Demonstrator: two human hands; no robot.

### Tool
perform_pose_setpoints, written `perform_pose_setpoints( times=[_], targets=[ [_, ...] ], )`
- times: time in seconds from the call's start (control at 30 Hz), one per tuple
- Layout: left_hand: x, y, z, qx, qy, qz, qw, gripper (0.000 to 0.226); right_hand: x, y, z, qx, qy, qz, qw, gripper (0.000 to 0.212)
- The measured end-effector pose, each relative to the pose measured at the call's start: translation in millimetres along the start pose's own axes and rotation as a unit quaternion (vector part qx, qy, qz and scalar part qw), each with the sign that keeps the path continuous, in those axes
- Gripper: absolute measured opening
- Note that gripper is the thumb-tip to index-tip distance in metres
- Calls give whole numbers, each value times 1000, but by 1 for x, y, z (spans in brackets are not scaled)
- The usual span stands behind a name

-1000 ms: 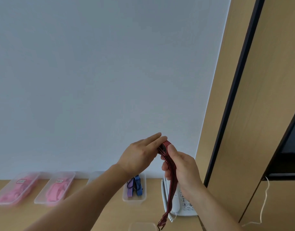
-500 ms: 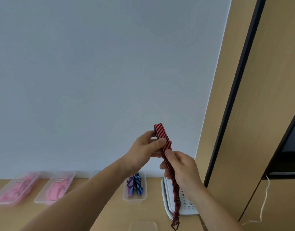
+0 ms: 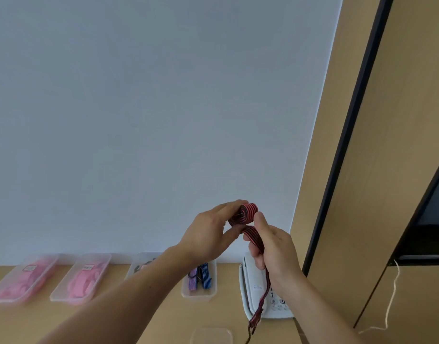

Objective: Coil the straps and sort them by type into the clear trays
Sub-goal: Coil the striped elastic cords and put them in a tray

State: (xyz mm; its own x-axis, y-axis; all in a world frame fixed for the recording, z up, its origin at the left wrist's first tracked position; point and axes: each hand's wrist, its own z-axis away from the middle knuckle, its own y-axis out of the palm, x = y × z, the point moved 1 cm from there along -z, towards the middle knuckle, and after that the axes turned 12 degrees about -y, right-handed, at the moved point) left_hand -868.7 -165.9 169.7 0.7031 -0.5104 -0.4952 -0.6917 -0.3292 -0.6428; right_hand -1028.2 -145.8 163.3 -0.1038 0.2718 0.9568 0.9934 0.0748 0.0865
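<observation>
So the red-and-black striped strap (image 3: 245, 214) is mid-roll, held up in the air over the table (image 3: 163, 316), in front of the white wall. Left hand (image 3: 208, 234) pinches the small tight coil between thumb and fingers, right hand (image 3: 273, 247) is closed around the loose tail, which hangs down past the white phone (image 3: 260, 299). Best bet I'd say: keep the tail taut and flat while turning the coil so the edges stack evenly, otherwise it'll cone out. It looks like flat elastic, stretchy. The far tray (image 3: 201, 286) with purple and blue striped straps seems the likely home, not the pink ones at left.
</observation>
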Motion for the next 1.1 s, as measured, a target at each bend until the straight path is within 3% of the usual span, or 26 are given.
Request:
perform_pose_setpoints(
  times=[0.2, 0.37, 0.47, 0.53, 0.57, 0.6, 0.67, 0.7, 0.77, 0.9, 1.1],
  targets=[
    [6, -1, 3, -47, 107, -86, 989, 47, -3, -1, 2, -1, 0, -6, 1000, 69],
    [4, 3, 2, -54, 122, -126, 983, 52, -3, -1, 1, -4, 12, -7, 1000, 63],
    [3, 5, 0, -15, 72, -94, 993, 63, -4, -1, 0, -14, 12, -19, 1000, 58],
    [2, 4, 0, 49, -51, 17, 997, 73, -3, -2, -1, -18, -7, -28, 999, 53],
    [0, 4, 0, 84, -138, 114, 980, 77, -2, -2, -2, -17, -21, -28, 999, 51],
    [-3, 3, -1, 115, -233, 232, 937, 79, -1, -3, -3, -15, -33, -27, 999, 51],
    [-8, 0, -4, 158, -362, 434, 810, 72, -2, -3, -4, -10, -54, -23, 998, 53],
    [-10, -2, -6, 183, -376, 469, 778, 64, -3, -2, -4, -3, -65, -15, 998, 52],
    [-15, -6, -7, 204, -353, 461, 788, 52, -6, 1, -3, 15, -86, 12, 996, 46],
    [-10, -6, -6, 158, -338, 485, 791, 35, -11, 3, -1, 28, -102, 57, 993, 39],
    [-5, 0, -5, 57, -318, 466, 824, 40, -14, 6, -2, 24, -58, 92, 994, 44]
  ],
)
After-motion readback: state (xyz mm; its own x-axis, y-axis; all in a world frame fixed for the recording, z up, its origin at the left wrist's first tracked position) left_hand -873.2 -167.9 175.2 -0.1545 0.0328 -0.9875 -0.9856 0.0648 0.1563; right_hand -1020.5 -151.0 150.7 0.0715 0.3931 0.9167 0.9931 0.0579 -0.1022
